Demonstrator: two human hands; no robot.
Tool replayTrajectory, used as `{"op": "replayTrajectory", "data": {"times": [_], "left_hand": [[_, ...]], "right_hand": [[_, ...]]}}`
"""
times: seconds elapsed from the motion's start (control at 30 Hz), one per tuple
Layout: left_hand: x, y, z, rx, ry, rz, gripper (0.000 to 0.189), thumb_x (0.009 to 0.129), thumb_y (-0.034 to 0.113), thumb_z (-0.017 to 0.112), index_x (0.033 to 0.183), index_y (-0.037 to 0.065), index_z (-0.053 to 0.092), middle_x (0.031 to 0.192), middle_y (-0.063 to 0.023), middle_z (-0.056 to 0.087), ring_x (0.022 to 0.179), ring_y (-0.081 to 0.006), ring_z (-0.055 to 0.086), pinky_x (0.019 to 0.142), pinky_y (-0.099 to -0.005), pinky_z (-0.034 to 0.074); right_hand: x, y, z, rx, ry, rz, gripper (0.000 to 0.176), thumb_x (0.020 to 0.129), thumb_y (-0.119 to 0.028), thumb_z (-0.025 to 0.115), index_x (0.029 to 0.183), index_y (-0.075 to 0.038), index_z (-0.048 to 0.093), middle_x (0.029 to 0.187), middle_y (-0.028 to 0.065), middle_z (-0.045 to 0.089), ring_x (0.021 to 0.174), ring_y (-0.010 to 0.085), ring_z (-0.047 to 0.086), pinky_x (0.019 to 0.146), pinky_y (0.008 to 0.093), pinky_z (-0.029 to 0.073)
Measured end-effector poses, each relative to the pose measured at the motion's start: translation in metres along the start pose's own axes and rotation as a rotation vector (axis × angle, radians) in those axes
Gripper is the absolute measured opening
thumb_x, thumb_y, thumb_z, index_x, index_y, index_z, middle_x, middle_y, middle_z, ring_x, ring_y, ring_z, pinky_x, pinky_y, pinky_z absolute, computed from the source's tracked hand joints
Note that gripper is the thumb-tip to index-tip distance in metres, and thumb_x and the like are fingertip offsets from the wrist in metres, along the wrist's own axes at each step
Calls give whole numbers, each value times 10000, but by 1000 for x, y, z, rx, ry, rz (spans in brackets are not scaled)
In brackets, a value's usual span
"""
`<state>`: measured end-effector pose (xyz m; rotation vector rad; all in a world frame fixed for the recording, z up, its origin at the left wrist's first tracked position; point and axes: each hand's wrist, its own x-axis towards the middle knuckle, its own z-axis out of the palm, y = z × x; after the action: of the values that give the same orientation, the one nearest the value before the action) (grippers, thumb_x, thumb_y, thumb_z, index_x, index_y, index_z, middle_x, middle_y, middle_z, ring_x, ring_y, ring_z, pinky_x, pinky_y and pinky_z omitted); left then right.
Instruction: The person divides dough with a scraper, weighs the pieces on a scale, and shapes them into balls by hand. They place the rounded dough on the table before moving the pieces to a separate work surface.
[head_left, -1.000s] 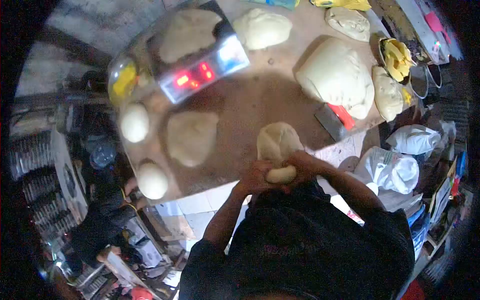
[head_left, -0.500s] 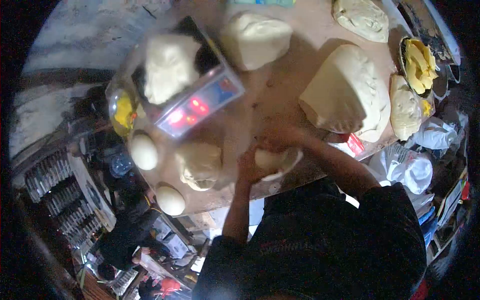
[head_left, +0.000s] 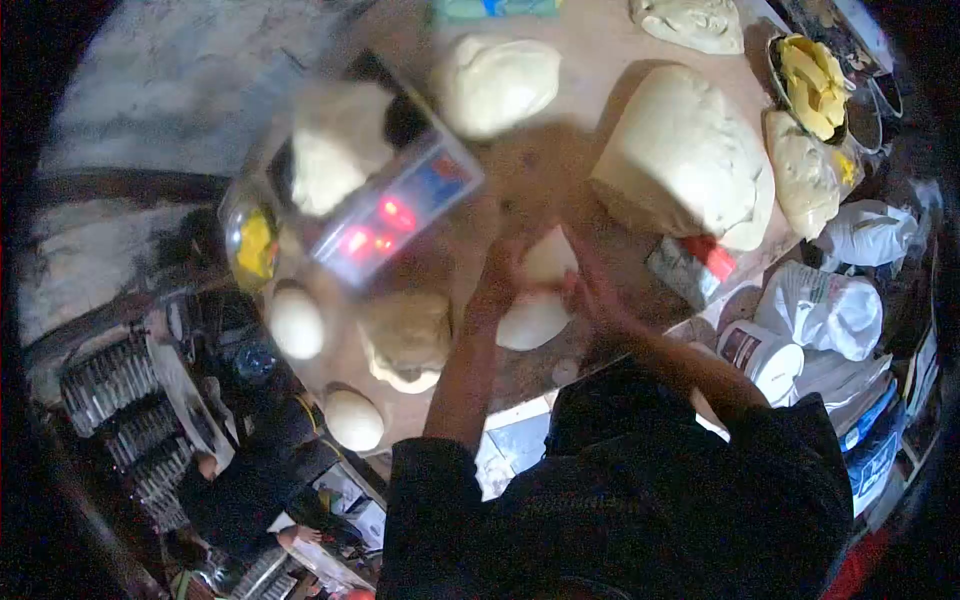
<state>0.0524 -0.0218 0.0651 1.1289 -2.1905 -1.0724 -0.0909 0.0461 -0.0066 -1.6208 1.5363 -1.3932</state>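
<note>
My left hand (head_left: 503,268) and my right hand (head_left: 592,287) cup a piece of pale dough (head_left: 537,318) from both sides, close to the table's near edge. Part of the dough rises between the fingers, and a rounded part bulges toward me below them. Left of my left forearm lies a shadowed dough lump (head_left: 405,340). To the right of my right hand rests a scraper with a grey blade and red handle (head_left: 712,258), beside a large dough mass (head_left: 690,150).
A scale with red digits (head_left: 385,225) bears dough (head_left: 340,150). Two smooth dough balls (head_left: 297,323) sit along the left edge. A bowl of yellow fat (head_left: 812,85) stands far right, above white bags (head_left: 825,310). Another person's dark sleeve (head_left: 240,490) shows lower left.
My hands have shifted from over the dough to its two sides, and part of it now stands up between them. The view has moved slightly, uncovering the scraper's grey blade.
</note>
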Motion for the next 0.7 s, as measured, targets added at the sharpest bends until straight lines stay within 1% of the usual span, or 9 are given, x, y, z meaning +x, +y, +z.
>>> {"op": "replayTrajectory", "data": {"times": [0.03,0.1,0.17,0.2,0.3,0.4,0.5,0.57,0.7], "left_hand": [[1,6,2,-92,63,-133,859,535,471,822,1207,29,520,1185,-210,548,1096,-303,532,949,-400,403],[-22,11,1,-183,168,-274,845,516,456,835,1187,41,534,1175,-195,560,1086,-284,540,936,-390,414],[-56,7,3,-165,4,-844,812,512,444,846,1159,56,544,1159,-150,581,1054,-239,561,910,-367,435],[-69,15,6,-183,56,-819,812,512,444,846,1159,56,544,1159,-150,581,1054,-239,561,910,-367,435],[-145,43,28,-633,52,-65,763,570,435,829,1172,69,536,1098,-140,603,1021,-232,578,906,-366,444],[-208,37,77,-83,428,-552,766,601,473,807,1148,26,513,1128,-144,566,1072,-304,525,913,-438,430],[-200,46,50,105,525,-416,738,624,470,781,1169,49,515,1172,-146,543,1105,-299,501,928,-430,415],[-183,46,19,296,555,-282,712,647,467,755,1189,71,517,1215,-148,520,1137,-294,477,944,-422,401],[-175,-18,50,175,505,-137,693,673,427,745,1206,71,482,1216,-172,518,1052,-298,537,901,-400,435]], "right_hand": [[0,8,5,10,-1,-11,460,938,-307,470,1303,-31,421,1308,112,461,1178,209,444,958,359,397],[6,52,13,1217,-503,820,577,881,-234,560,1369,-53,311,1405,137,341,1272,279,352,1104,378,210],[-24,127,26,647,-910,800,541,861,-319,596,1304,-65,415,1271,174,470,1221,253,416,1000,390,340],[-38,162,32,387,-1124,731,531,850,-362,614,1271,-72,467,1203,192,535,1196,240,448,948,396,405],[-40,-8,-17,317,-944,433,513,812,-411,642,1146,-33,549,1140,189,565,1142,278,480,977,436,349],[-45,-43,-12,-98,-1039,44,496,802,-432,645,1063,-15,587,1111,190,577,1132,306,483,1001,456,305],[-29,-49,8,-249,-738,-536,470,810,-458,616,963,-14,598,1085,190,588,1129,339,484,996,456,319],[3,-51,31,390,-874,-103,495,813,-447,617,1058,-18,599,1101,176,593,1104,308,513,972,421,363],[9,-100,28,-265,-1249,220,546,869,-423,564,1268,-56,505,1241,151,541,1135,244,507,969,354,377]]}}
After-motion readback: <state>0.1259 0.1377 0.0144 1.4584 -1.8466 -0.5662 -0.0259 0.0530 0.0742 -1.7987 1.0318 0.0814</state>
